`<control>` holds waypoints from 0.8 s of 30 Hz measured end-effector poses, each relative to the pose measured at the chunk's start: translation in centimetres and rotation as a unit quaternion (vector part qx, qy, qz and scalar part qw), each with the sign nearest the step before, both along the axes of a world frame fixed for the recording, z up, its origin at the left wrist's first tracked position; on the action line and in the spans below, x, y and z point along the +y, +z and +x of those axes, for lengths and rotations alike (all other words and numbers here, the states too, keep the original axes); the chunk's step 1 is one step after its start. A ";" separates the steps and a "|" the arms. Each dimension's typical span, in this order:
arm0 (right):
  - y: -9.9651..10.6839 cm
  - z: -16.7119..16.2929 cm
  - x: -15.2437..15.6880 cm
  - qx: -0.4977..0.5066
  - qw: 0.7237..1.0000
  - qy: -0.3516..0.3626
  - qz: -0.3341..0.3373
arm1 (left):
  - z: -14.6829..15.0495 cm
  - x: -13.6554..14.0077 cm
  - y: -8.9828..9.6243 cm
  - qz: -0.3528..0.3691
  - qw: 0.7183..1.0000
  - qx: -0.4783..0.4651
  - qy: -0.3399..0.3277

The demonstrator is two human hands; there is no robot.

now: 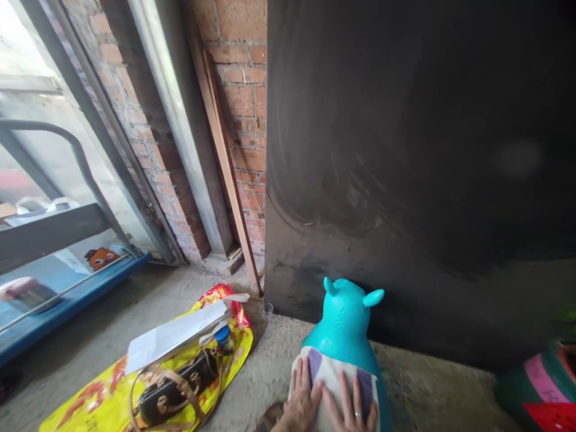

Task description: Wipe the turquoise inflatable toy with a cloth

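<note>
A turquoise inflatable animal toy (345,324) with two small ears stands on the concrete floor, facing a dark panel. A cream cloth with purple stripes (333,375) lies over its back. My left hand (302,396) rests flat on the cloth's left side, fingers spread. My right hand (351,407), with a ring on one finger, presses flat on the cloth's right side. Both hands lie side by side at the bottom edge of the view.
A large dark panel (418,150) leans against a brick wall (238,102). A yellow and red bag (148,372) lies at left with a white sheet, a black handbag (173,387) and a small bottle. A blue cart (67,300) stands far left. A colourful object (546,384) sits at right.
</note>
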State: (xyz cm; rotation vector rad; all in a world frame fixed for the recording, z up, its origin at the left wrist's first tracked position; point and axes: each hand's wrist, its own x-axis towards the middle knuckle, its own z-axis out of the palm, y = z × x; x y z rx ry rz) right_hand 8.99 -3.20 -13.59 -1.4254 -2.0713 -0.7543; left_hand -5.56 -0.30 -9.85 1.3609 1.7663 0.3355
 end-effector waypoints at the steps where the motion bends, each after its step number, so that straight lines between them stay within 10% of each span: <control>1: 0.5 0.1 0.8 -0.010 1.000 0.013 -0.018 | -0.1 0.8 -0.2 0.005 1.000 -0.006 0.003; 12: 4.3 0.7 5.0 -0.061 0.993 0.081 -0.055 | -0.2 3.8 -0.6 0.024 0.999 -0.039 0.020; 17: 5.1 1.5 1.9 -0.063 0.990 0.111 -0.061 | -0.2 -0.7 0.5 0.018 0.999 -0.041 0.017; 24: 0.1 2.8 -5.6 -0.026 0.997 0.067 -0.018 | 1.3 -8.2 2.7 -0.053 0.997 0.032 0.047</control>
